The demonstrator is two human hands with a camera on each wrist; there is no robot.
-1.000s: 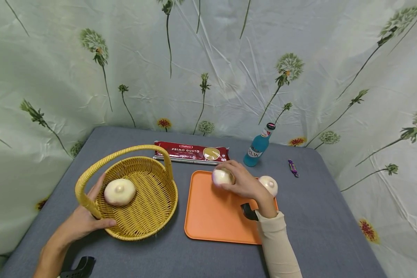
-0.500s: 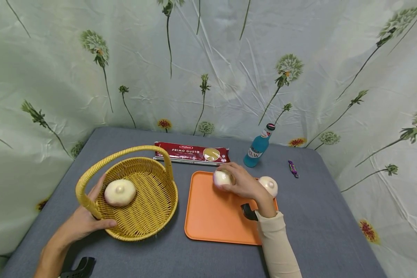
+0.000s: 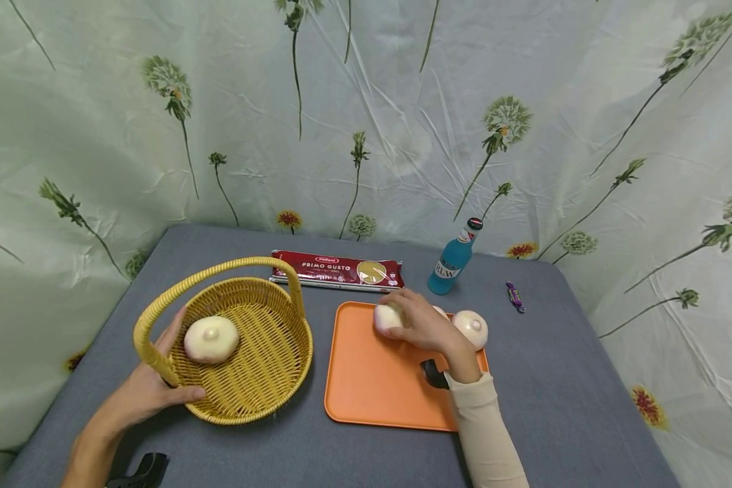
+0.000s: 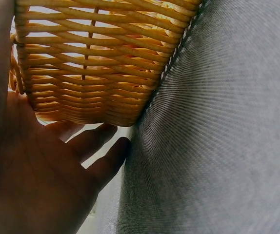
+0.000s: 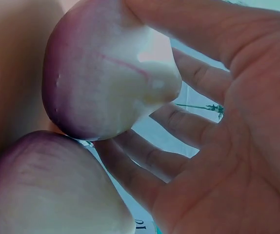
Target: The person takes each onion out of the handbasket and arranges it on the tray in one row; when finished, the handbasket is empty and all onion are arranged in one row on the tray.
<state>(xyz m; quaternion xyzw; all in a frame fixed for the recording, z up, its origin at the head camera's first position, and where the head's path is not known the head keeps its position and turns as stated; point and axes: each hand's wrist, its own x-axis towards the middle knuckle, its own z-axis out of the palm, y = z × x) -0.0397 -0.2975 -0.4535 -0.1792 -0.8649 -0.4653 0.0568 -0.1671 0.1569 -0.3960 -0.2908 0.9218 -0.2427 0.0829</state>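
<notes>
A yellow wicker basket [image 3: 268,352] with a hooped handle stands at the left, one white-and-purple turnip [image 3: 211,339] inside it. My left hand [image 3: 143,388] holds the basket's left side, thumb at the rim and fingers along the outer wall; the left wrist view shows those fingers spread against the weave. Over the orange tray [image 3: 372,393], my right hand [image 3: 423,322] grips another turnip [image 5: 106,73] between thumb and fingers. A turnip [image 5: 57,190] sits close to it, mostly hidden behind the hand in the head view. One more turnip [image 3: 471,329] is at the tray's right edge.
Behind the tray lies a red Primo Gusto packet [image 3: 335,271]. A blue bottle [image 3: 454,257] stands upright behind the right hand. Farther right is a purple wrapped candy [image 3: 515,297] on the grey table [image 3: 561,379]. A flower-print curtain [image 3: 402,135] rises behind the table.
The right hand and its turnip have shifted very slightly, and part of a turnip now shows behind the hand. Left hand and basket stay in place.
</notes>
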